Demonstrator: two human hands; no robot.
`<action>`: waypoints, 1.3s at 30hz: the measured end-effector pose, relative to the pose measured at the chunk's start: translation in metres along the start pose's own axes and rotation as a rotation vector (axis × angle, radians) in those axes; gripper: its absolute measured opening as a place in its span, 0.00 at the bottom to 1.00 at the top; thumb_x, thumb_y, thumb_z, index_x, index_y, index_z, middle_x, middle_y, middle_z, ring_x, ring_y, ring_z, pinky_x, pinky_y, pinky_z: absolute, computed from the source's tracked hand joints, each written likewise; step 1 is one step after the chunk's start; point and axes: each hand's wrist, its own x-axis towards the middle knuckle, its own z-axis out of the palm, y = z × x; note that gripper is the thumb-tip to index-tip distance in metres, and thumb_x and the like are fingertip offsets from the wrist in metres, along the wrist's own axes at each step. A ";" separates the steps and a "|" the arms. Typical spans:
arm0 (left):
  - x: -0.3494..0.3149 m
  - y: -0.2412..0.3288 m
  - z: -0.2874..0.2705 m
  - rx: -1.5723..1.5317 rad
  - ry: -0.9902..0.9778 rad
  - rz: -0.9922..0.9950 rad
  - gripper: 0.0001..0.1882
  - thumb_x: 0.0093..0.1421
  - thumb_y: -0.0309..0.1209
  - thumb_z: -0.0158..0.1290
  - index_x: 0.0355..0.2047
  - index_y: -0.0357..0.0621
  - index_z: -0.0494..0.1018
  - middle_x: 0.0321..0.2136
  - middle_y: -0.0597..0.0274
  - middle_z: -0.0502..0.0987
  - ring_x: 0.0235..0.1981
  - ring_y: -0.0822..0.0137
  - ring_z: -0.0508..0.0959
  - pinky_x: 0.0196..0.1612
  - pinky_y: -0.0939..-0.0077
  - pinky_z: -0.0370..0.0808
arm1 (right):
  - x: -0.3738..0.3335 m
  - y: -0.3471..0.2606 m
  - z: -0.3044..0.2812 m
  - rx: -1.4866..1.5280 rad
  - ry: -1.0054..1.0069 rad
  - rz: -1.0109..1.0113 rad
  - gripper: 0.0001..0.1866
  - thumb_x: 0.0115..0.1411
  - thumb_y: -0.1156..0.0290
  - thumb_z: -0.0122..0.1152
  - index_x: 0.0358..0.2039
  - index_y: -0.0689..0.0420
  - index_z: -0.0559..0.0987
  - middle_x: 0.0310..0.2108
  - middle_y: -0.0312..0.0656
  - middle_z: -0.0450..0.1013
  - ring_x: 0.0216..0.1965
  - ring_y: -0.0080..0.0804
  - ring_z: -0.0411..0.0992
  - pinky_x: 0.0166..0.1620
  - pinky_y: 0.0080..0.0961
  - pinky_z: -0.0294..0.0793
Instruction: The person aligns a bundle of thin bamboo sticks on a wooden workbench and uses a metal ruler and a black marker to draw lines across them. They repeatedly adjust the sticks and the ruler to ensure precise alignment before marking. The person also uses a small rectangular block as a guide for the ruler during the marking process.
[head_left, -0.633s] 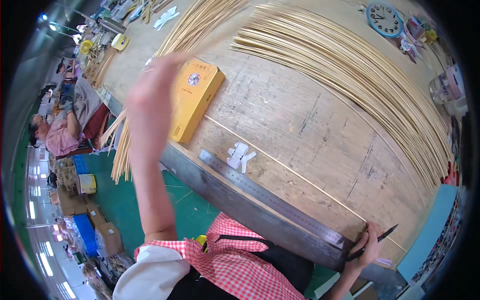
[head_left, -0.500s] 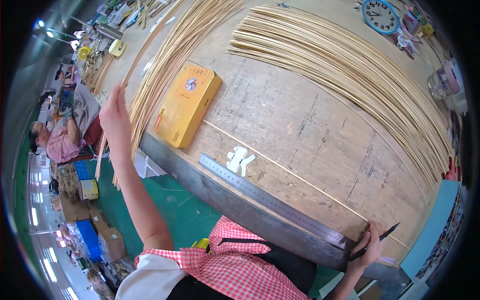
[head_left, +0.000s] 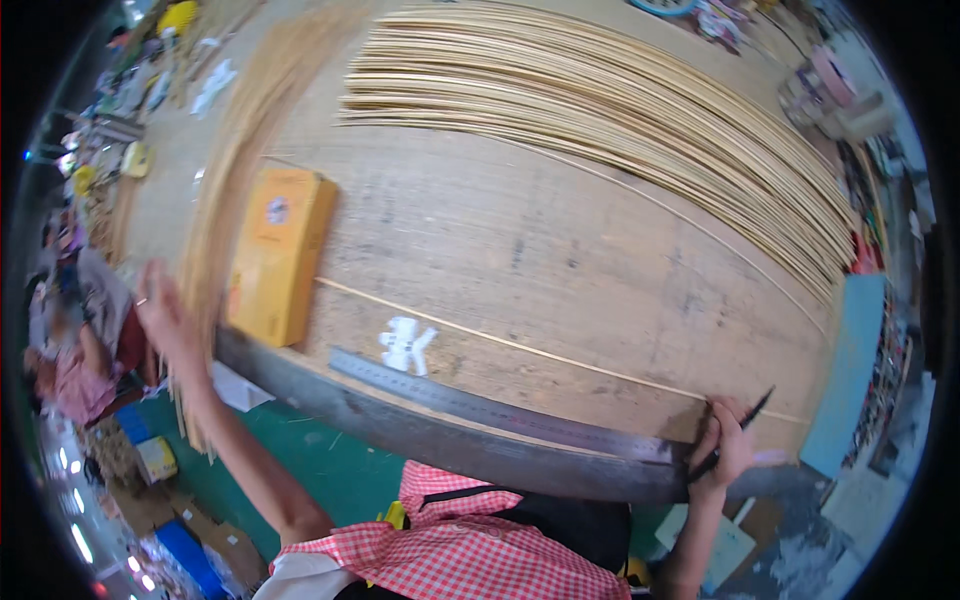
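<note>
My right hand (head_left: 724, 442) is closed round a slim black pen (head_left: 758, 404) at the right front of the wooden table. Its fingers rest by the right part of a thin bamboo strip (head_left: 560, 361) that lies slantwise across the board. My left hand (head_left: 168, 318), smeared by motion, is beside the near end of a loose bundle of long bamboo strips (head_left: 225, 180); whether it holds one cannot be made out. A steel ruler (head_left: 480, 404) lies along the front edge. Beyond its left end is a white cutout figure (head_left: 398, 344).
A yellow box (head_left: 275, 262) stands by the left bundle. Many bamboo strips (head_left: 600, 125) lie in a wide stack across the far side. A light blue panel (head_left: 846, 375) borders the table's right end. Another person (head_left: 85, 365) sits at far left.
My view has shifted right, so the table things appear farther left. My left hand has come down and toward the near ends of the strips. The right hand keeps the pen.
</note>
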 end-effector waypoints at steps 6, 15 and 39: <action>-0.026 0.241 -0.072 -0.501 -0.173 0.167 0.20 0.66 0.19 0.49 0.58 0.38 0.75 0.60 0.51 0.74 0.65 0.52 0.70 0.65 0.57 0.66 | 0.041 -0.014 0.001 -0.023 -0.029 -0.023 0.09 0.57 0.85 0.63 0.39 0.64 0.79 0.37 0.49 0.78 0.39 0.49 0.77 0.46 0.40 0.77; -0.071 0.289 -0.064 -0.710 -0.641 0.284 0.31 0.57 0.18 0.56 0.63 0.42 0.71 0.64 0.54 0.70 0.68 0.50 0.66 0.69 0.50 0.60 | 0.065 -0.041 0.012 0.045 -0.460 0.016 0.16 0.45 0.87 0.64 0.37 0.60 0.76 0.37 0.45 0.72 0.42 0.46 0.71 0.43 0.38 0.70; -0.070 0.290 -0.055 -0.665 -0.657 0.260 0.35 0.55 0.20 0.58 0.65 0.48 0.68 0.67 0.58 0.66 0.69 0.54 0.64 0.70 0.42 0.57 | 0.079 -0.042 0.026 0.026 -0.347 0.023 0.12 0.52 0.86 0.65 0.37 0.62 0.76 0.37 0.49 0.73 0.38 0.50 0.74 0.41 0.37 0.74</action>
